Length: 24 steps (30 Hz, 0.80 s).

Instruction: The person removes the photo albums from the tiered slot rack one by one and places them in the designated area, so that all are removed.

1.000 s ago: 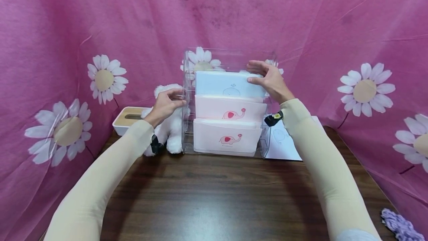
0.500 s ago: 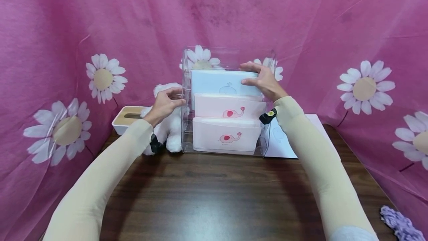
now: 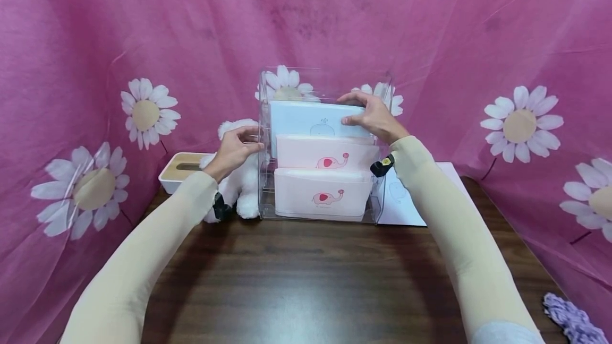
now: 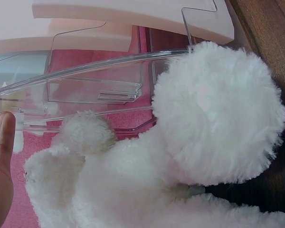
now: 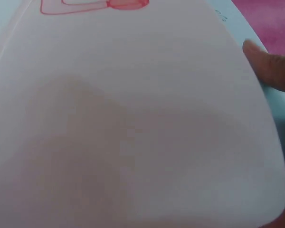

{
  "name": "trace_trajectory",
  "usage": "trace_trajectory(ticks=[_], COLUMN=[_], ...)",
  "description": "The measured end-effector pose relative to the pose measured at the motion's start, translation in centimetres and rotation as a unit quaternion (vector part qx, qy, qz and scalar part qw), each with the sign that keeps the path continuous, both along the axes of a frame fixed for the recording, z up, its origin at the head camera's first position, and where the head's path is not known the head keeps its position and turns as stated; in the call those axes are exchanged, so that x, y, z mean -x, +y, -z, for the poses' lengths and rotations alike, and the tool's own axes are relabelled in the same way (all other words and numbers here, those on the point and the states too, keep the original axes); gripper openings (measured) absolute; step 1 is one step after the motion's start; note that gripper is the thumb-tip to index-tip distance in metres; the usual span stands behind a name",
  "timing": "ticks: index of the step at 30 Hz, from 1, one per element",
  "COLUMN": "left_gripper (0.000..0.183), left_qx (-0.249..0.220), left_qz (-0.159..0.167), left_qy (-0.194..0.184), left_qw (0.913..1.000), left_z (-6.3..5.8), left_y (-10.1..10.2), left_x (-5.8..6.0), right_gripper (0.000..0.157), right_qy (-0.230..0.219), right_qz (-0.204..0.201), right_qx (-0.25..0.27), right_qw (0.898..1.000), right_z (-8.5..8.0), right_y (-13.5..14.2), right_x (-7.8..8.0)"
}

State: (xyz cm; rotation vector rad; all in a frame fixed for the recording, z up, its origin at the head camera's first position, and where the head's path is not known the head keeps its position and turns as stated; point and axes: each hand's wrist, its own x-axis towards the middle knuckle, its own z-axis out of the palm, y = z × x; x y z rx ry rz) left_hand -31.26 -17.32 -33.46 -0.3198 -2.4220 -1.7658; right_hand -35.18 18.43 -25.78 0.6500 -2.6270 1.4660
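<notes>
A clear plastic tiered rack (image 3: 264, 174) stands on the table. Its back tier holds a flat pale blue folder (image 3: 296, 118) with a whale drawing. Two tiers in front hold pink folders with red elephants, one middle (image 3: 301, 151) and one front (image 3: 296, 195). At the top right of the blue folder, my right hand (image 3: 375, 115) pinches it, thumb in front and fingers behind. My left hand (image 3: 234, 150) grips the rack's left side edge; the left wrist view has its fingertips (image 4: 6, 128) at that edge. The blue folder's lower part is hidden behind the pink ones.
A white fluffy plush toy (image 3: 247, 190) sits against the rack's left side. Behind it stands a white box with a wooden lid (image 3: 174, 170). Whale-printed sheets (image 3: 406, 208) lie right of the rack. A purple knitted piece (image 3: 574, 320) lies at the table's right edge.
My right hand has slid the blue folder leftward in the back tier, with a slight shift in the last half second. My left hand stays at the rack's edge.
</notes>
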Motion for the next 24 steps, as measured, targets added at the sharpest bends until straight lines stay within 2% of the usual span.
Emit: trace_trajectory(ticks=[3,11,19,24], left_gripper=[0.052,0.051,0.052,0.053], left_qx=[-0.001,0.002,0.014,0.008], left_qz=[0.0,-0.001,-0.005,-0.003], left_qy=[0.003,0.003,0.003,-0.004], left_qw=[1.0,1.0,0.9999,1.0], left_z=[-0.1,-0.1,-0.2,-0.1], left_y=[0.0,0.2,0.1,0.0], left_x=[0.1,0.2,0.3,0.1], right_gripper=[0.048,0.047,0.04,0.039], right_qy=[0.009,-0.01,0.003,0.003], right_qz=[0.017,0.068,0.082,0.091], right_qx=[0.006,0.026,0.037,0.066], right_qw=[1.0,0.997,0.996,0.994], right_z=[-0.2,-0.6,-1.9,-2.6], right_y=[-0.4,-0.9,-1.2,-1.3], right_x=[0.0,-0.1,-0.5,-1.0])
